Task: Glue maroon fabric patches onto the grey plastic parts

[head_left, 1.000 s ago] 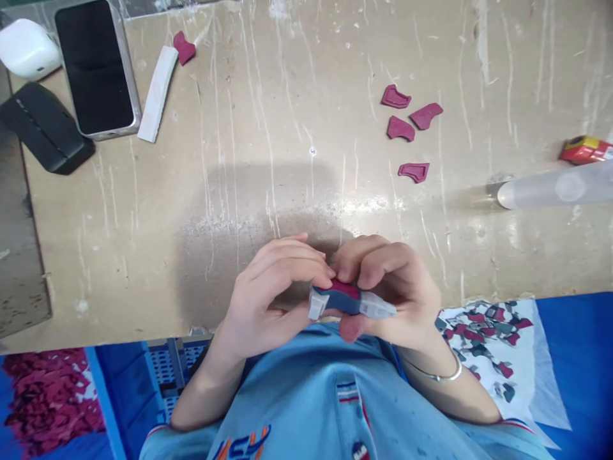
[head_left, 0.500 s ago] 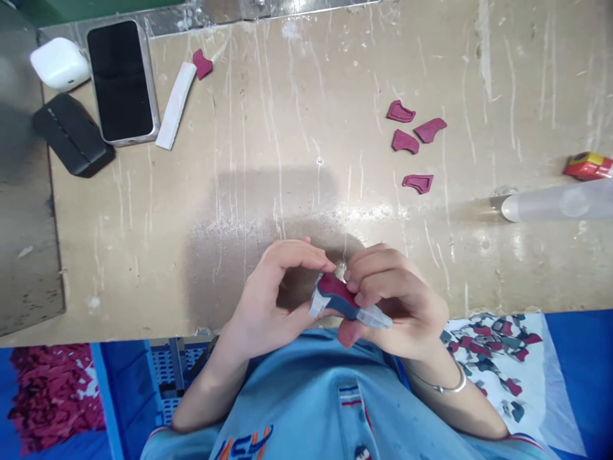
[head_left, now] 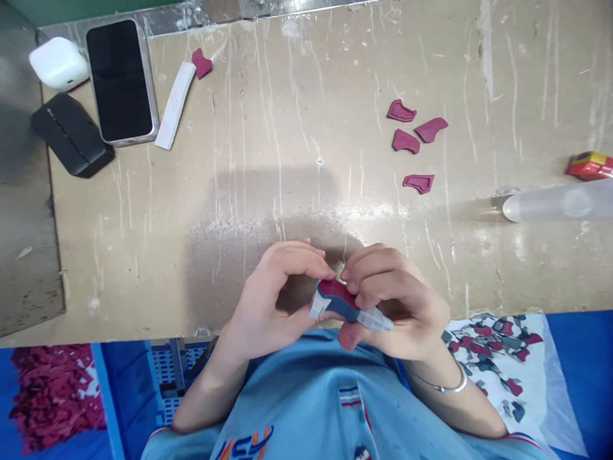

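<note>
Both of my hands hold one small part (head_left: 339, 299) near the table's front edge. It has a dark red top, a dark blue-grey side and pale translucent ends. My left hand (head_left: 275, 297) pinches its left end between thumb and fingers. On the right end, my right hand (head_left: 395, 297) is closed, fingertips on the red face and thumb below. Beyond, on the table, lie a dark red piece with a rim (head_left: 401, 111), a curved one (head_left: 431, 130), a flat one (head_left: 405, 142) and another rimmed one (head_left: 419, 184).
At the back left of the table (head_left: 268, 128) are a phone (head_left: 119, 83), white case (head_left: 59, 64), black case (head_left: 73, 135), white strip (head_left: 175, 107) and red piece (head_left: 202, 64). A translucent tube (head_left: 560, 202) lies right. Red pieces (head_left: 55, 396) and assembled-looking parts (head_left: 493, 351) sit below the edge.
The held part has tilted slightly, so less of its red face shows. The fingers of my left hand have shifted a little on it. The pieces on the table lie as before.
</note>
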`<state>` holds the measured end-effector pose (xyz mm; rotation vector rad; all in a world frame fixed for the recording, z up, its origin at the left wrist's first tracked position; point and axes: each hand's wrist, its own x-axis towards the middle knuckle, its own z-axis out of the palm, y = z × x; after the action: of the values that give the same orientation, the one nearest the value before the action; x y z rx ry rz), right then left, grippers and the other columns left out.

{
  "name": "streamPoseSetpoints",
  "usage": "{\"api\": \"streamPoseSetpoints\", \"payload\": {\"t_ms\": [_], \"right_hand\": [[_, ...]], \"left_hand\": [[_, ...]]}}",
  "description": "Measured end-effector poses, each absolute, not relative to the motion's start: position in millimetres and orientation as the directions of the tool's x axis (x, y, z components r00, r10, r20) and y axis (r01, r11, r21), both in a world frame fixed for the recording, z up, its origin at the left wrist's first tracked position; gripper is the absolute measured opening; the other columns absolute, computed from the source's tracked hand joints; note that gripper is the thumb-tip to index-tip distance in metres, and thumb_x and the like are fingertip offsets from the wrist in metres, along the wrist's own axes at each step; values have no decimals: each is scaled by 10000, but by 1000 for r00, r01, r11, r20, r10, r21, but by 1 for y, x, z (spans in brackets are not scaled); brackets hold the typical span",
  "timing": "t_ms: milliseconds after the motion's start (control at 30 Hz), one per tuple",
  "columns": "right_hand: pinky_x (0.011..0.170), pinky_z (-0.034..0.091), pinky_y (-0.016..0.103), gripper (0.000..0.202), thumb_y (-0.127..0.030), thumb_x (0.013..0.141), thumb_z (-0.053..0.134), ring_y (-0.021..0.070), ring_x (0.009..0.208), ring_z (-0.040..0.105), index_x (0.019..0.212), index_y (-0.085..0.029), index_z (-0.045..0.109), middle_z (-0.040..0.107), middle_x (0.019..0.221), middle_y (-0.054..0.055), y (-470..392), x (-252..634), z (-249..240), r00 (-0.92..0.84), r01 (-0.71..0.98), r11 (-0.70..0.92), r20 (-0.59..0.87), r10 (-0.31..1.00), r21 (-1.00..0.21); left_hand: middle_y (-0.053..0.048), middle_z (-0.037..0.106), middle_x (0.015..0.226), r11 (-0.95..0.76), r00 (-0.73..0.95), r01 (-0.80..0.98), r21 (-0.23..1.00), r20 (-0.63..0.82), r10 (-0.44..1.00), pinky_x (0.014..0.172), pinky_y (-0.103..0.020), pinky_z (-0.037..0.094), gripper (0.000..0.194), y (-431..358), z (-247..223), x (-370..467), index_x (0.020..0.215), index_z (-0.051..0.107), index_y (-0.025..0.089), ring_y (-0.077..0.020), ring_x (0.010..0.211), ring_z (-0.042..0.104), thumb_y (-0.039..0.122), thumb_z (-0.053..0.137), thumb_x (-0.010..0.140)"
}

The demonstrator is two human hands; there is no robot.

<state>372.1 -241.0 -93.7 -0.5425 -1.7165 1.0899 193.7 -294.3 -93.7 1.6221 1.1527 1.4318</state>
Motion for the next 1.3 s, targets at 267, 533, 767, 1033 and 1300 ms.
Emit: {"api": "streamPoseSetpoints", "payload": {"t_ms": [267, 533, 767, 1033, 1300], "right_hand": [[650, 607, 279, 305, -430, 913, 834, 153, 715, 692, 855, -199, 645, 680, 790, 22, -243, 373, -94, -414, -115, 488, 488, 768, -865], [629, 613, 300, 302, -444, 927, 816, 165, 710, 701, 851, -207, 646, 683, 782, 23, -243, 374, -94, -434, -102, 493, 484, 760, -864], [634, 613, 297, 307, -453, 936, 804, 163, 714, 701, 851, -207, 642, 686, 780, 22, -242, 375, -93, -448, -95, 489, 476, 757, -867], [661, 614, 270, 321, -460, 961, 774, 143, 737, 700, 851, -198, 624, 684, 794, 24, -243, 375, -93, -461, -97, 492, 477, 748, -865], [657, 612, 295, 300, -437, 915, 830, 164, 726, 702, 861, -207, 645, 686, 788, 22, -244, 374, -94, -442, -118, 473, 473, 762, -873]], "left_hand": [[-4, 718, 894, -392, 47, 228, 891, 392, 919, 1098, -348, 574, 256, -293, -91, 190, 967, 603, 224, -164, 936, 715, 376, 809, 957], [10, 712, 882, -381, 64, 230, 895, 377, 924, 1097, -348, 580, 275, -293, -89, 191, 944, 576, 234, -142, 863, 700, 424, 772, 982], [4, 662, 885, -398, 107, 273, 876, 383, 918, 1107, -324, 574, 278, -293, -88, 190, 903, 568, 231, -133, 884, 663, 433, 725, 1012], [-1, 619, 906, -418, 136, 279, 865, 395, 909, 1137, -346, 546, 277, -295, -89, 188, 893, 564, 236, -146, 909, 651, 436, 707, 1021], [17, 649, 908, -297, 23, 67, 952, 296, 955, 1114, -387, 556, 384, -297, -95, 194, 1061, 537, 268, -160, 881, 692, 407, 860, 906]]}}
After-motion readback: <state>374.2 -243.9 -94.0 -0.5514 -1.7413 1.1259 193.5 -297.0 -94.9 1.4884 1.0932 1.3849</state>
